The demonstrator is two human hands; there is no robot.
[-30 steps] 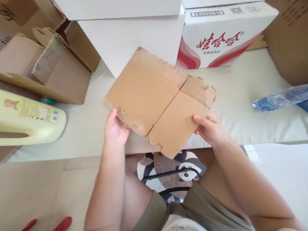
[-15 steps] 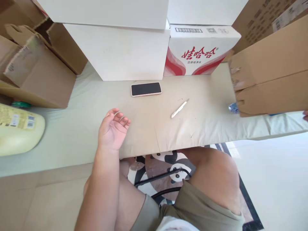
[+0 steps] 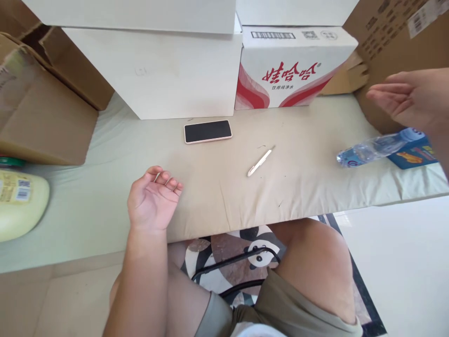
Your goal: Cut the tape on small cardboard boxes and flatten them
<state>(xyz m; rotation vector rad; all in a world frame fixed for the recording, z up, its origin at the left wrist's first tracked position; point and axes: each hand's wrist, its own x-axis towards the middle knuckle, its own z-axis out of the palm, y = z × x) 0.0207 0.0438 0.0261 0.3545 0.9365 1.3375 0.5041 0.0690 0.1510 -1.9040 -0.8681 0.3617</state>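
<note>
My left hand (image 3: 152, 201) rests palm up on the pale cloth-covered surface (image 3: 224, 187), fingers loosely curled, holding nothing. My right hand (image 3: 409, 98) hovers at the far right, fingers stretched out and empty, in front of a brown carton (image 3: 393, 42) and above a clear water bottle (image 3: 377, 147) lying on its side. A black phone (image 3: 208, 131) with a pink edge lies face up in the middle. A white pen-like tool (image 3: 260, 162) lies to its right. The torn cardboard sheet is out of view.
White boxes (image 3: 154, 70) and a red-and-white printed carton (image 3: 291, 65) stand at the back. Open brown cartons (image 3: 42, 103) sit at the left, with a yellow jug (image 3: 19, 201) lying below them. A blue packet (image 3: 414, 154) lies under the bottle. My knees and a panda-patterned stool show below.
Both hands held a torn cardboard sheet a second ago. My right hand swung it away to the right and now is empty. The phone and pen beneath came into sight.
</note>
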